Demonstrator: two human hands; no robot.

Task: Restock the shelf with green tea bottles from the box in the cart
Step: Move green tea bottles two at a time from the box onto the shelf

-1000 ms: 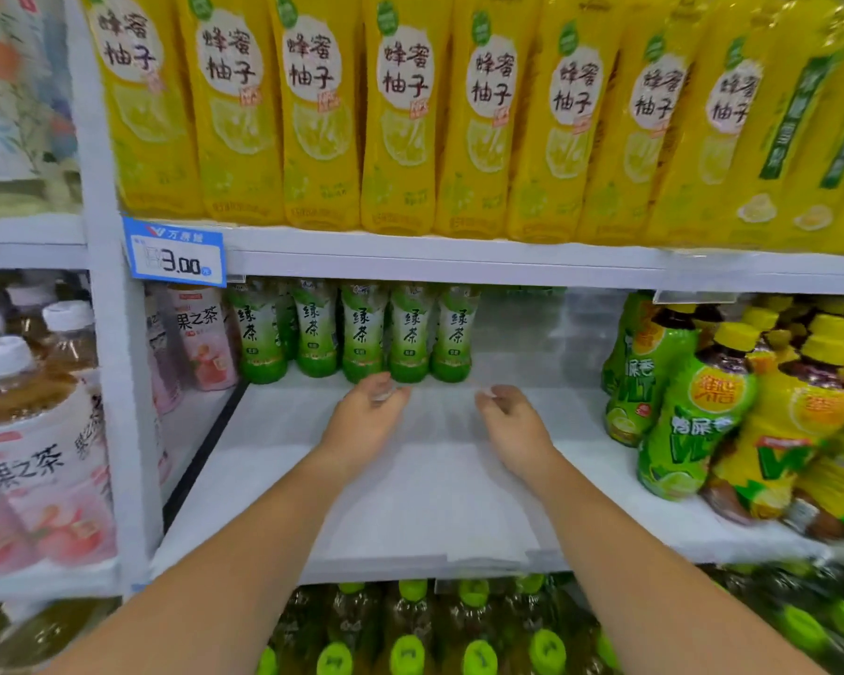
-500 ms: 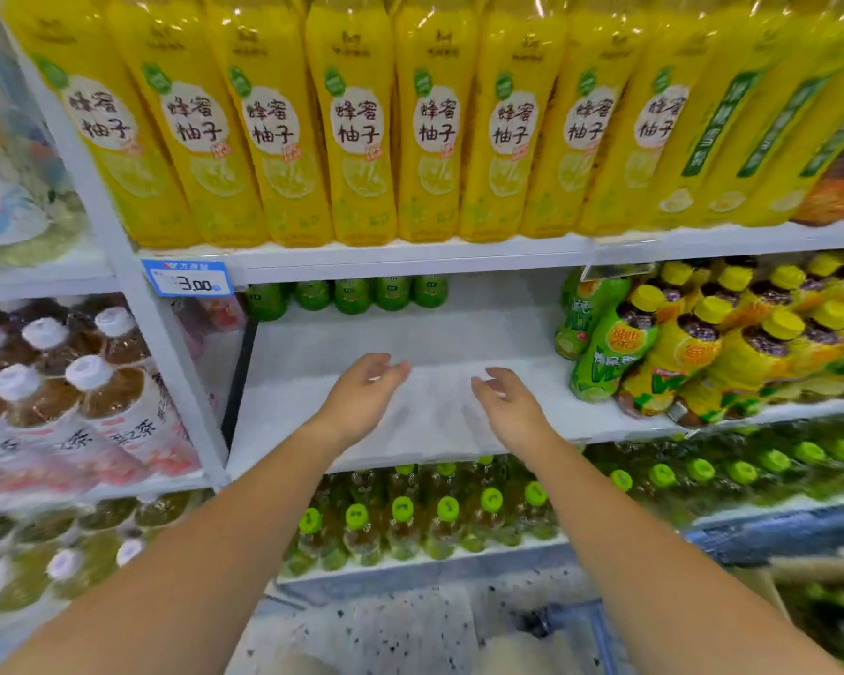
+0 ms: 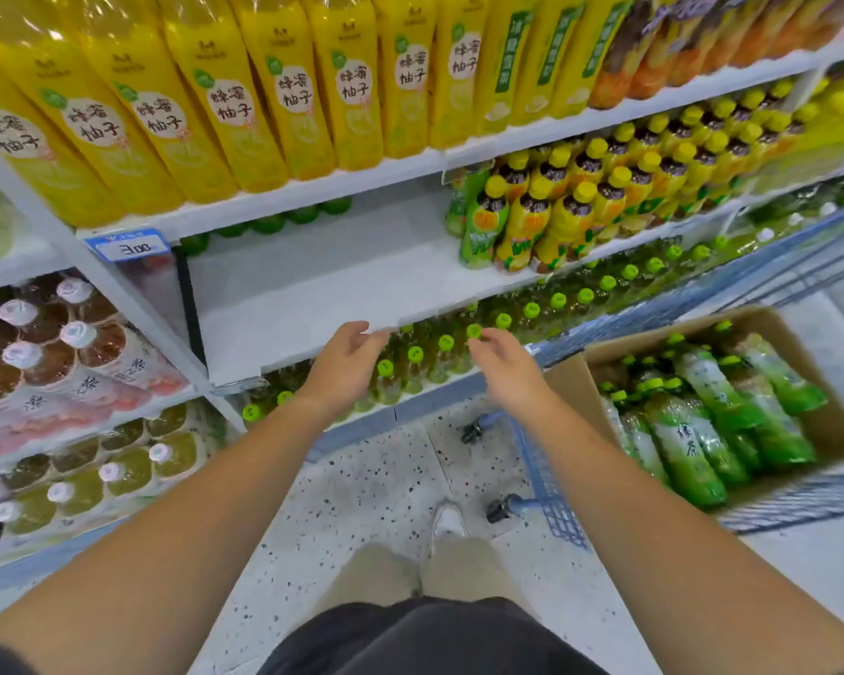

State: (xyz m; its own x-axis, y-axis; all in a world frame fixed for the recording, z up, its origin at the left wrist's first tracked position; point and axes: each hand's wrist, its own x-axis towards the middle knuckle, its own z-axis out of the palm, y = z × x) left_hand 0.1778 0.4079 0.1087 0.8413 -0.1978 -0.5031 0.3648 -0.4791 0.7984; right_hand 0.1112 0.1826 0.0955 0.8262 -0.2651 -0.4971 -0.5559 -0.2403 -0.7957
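Note:
Several green tea bottles (image 3: 269, 223) stand at the back of a mostly bare white shelf (image 3: 322, 294). More green tea bottles (image 3: 688, 445) lie in an open cardboard box (image 3: 571, 382) inside a blue wire cart (image 3: 549, 484) at the right. My left hand (image 3: 344, 362) and my right hand (image 3: 503, 365) hang in front of the shelf's front edge, fingers loosely curled, holding nothing. Both hands are left of the box.
Tall yellow bottles (image 3: 283, 90) fill the shelf above. Yellow-capped bottles (image 3: 556, 207) crowd the right part of the white shelf. Green-capped bottles (image 3: 439, 353) sit on the shelf below. White-capped bottles (image 3: 45, 343) fill the left bay. Speckled floor and my shoe (image 3: 448, 521) lie below.
Both hands have drawn back from over the shelf to its front edge. The view has tilted down and right, and the box in the cart has come into sight.

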